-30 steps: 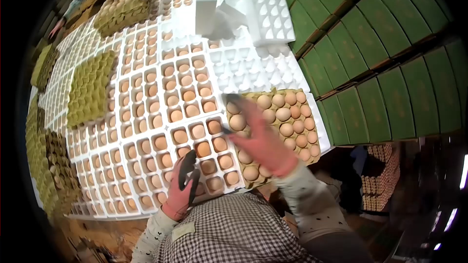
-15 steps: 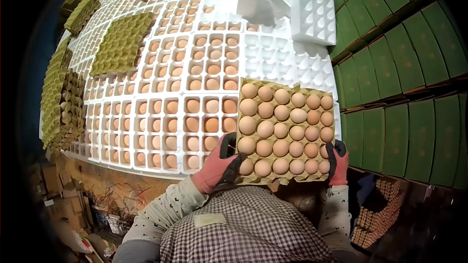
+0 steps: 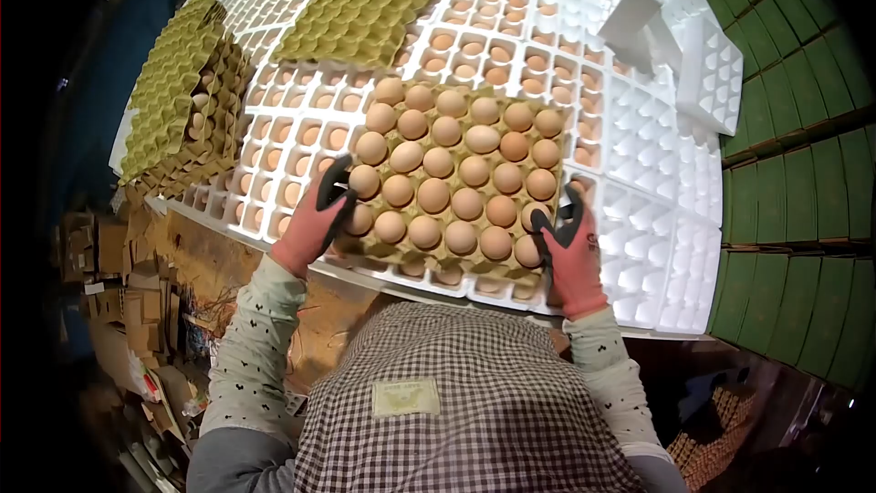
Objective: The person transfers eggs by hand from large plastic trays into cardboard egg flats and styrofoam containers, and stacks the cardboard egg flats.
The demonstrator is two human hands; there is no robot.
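A pulp tray full of brown eggs (image 3: 453, 173) is held level over the white foam trays in front of me. My left hand (image 3: 319, 216), in a red and black glove, grips its left edge. At its right edge my right hand (image 3: 568, 251), gloved the same way, has its fingers closed on the tray's lower right corner. Beneath and around it, eggs sit in the square cells of the white foam trays (image 3: 265, 132). Empty foam trays (image 3: 643, 242) lie to the right of the held tray.
An empty pulp tray (image 3: 358, 16) lies beyond the held one. Stacked pulp trays (image 3: 173, 105), some with eggs, stand at the left. Loose foam pieces (image 3: 714, 78) rest at the back right, beside green boxes (image 3: 798, 192). Cardboard (image 3: 141, 310) lies lower left.
The egg tray has moved left, off the right-hand foam trays, with both hands on it. One second ago my hands were apart and the right one was over the eggs. The view has shifted too.
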